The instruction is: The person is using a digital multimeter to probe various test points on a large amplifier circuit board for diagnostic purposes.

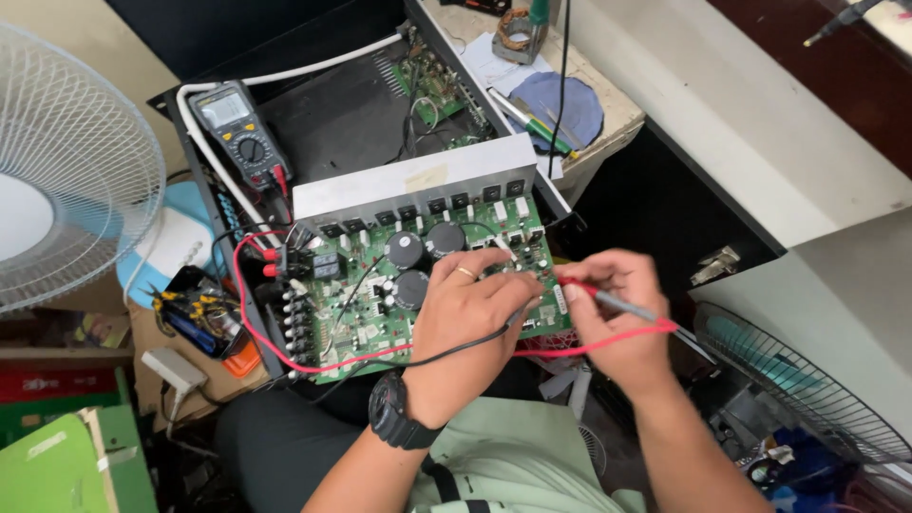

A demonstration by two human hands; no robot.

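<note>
Green circuit board [380,285]: centre, tilted against a silver heat sink [408,185]. Your left hand [470,313]: closed over the board's right part, gripping a black probe lead [456,349]. Your right hand [613,309]: pinching a red probe [608,299] at the board's right edge. Multimeter [237,128]: far left, on the black chassis [332,114].

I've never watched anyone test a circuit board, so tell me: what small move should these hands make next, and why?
Probably a glance up at the multimeter. The left hand and right hand each seem to press a probe onto the green circuit board, with the red lead and a black lead running back toward the meter. Its screen faces the person, though no reading is legible here.
</note>
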